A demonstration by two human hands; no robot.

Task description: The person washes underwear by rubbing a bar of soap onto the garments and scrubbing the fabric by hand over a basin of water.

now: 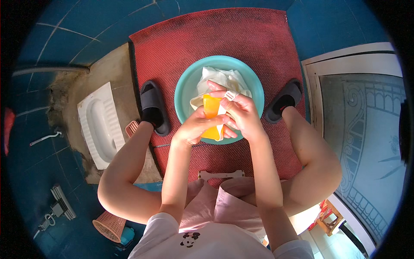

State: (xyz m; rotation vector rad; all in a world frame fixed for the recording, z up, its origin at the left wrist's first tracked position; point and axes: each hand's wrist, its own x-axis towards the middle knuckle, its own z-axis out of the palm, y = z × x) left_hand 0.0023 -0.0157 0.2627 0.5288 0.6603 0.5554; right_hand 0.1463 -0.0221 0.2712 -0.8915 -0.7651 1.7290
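A turquoise plastic basin [179,84] stands on the floor between my feet. White wet-looking cloth [223,76] is heaped inside it. Over the basin, my left hand [190,128] grips an orange-yellow bar, apparently soap [211,108], with the thumb lying across it. My right hand [244,115] pinches a white strap [222,110] with a slider buckle [230,95] near its upper end. The strap lies along the right side of the bar, touching it. Fingers hide part of both, and where the strap joins the cloth cannot be seen.
A red textured mat [210,35] lies under the basin. On the left are a white squat toilet [102,126], a pink soap dish [131,128], a pink perforated basket [110,226] and a squeegee mop [61,204]. A framed glass door [365,129] stands on the right.
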